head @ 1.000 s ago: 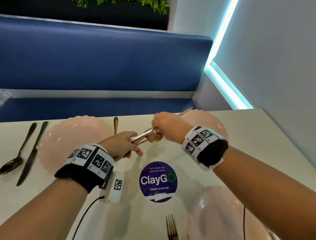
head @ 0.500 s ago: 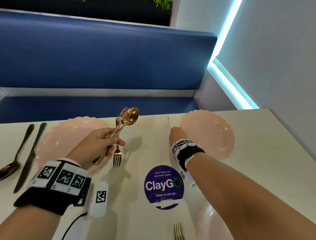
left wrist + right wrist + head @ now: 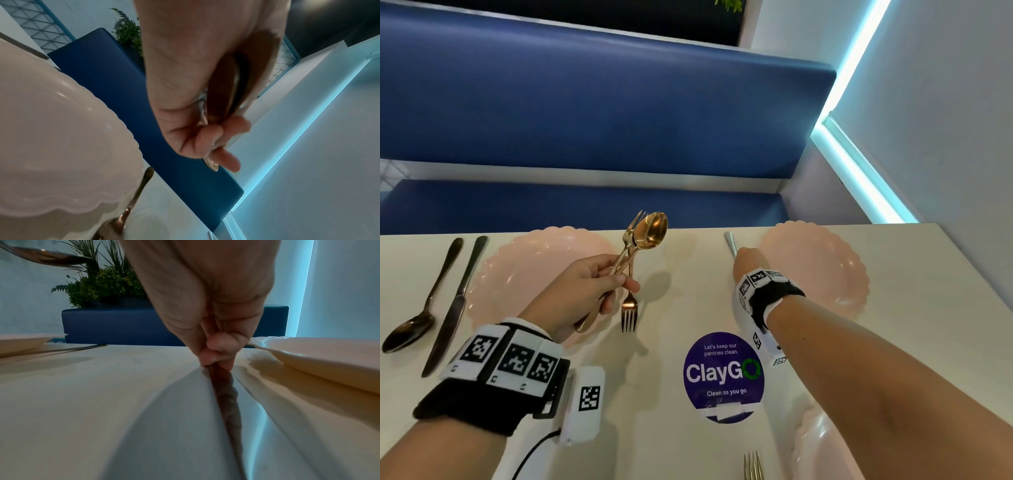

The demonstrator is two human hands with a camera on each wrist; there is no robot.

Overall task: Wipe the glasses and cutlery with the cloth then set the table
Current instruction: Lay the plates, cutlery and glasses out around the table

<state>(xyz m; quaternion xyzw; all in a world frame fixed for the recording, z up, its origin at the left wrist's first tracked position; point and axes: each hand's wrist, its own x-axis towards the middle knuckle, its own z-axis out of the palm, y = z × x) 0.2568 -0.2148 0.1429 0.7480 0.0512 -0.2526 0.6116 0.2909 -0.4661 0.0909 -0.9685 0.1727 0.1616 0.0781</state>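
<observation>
My left hand (image 3: 616,281) grips the handles of a gold spoon (image 3: 651,229) and a gold fork (image 3: 634,224), held upright above the table between the two far plates. In the left wrist view my fingers (image 3: 222,138) curl round those handles. My right hand (image 3: 739,255) pinches a silver knife (image 3: 730,242) that lies on the table just left of the right pink plate (image 3: 822,270). The right wrist view has the knife (image 3: 226,402) flat on the table, its length running toward the camera from my fingertips (image 3: 216,356). No cloth or glasses are in view.
A second gold fork (image 3: 629,310) lies beside the left pink plate (image 3: 517,274). A dark spoon (image 3: 409,329) and a dark knife (image 3: 453,308) lie left of that plate. A purple sticker (image 3: 724,375), a near pink plate (image 3: 822,452) and another fork (image 3: 753,466) are close to me. A blue bench lies beyond.
My hands, together a second ago, have parted. The right hand carried the silver knife right and lowered it beside the right plate; the left hand lifted the spoon and fork upright.
</observation>
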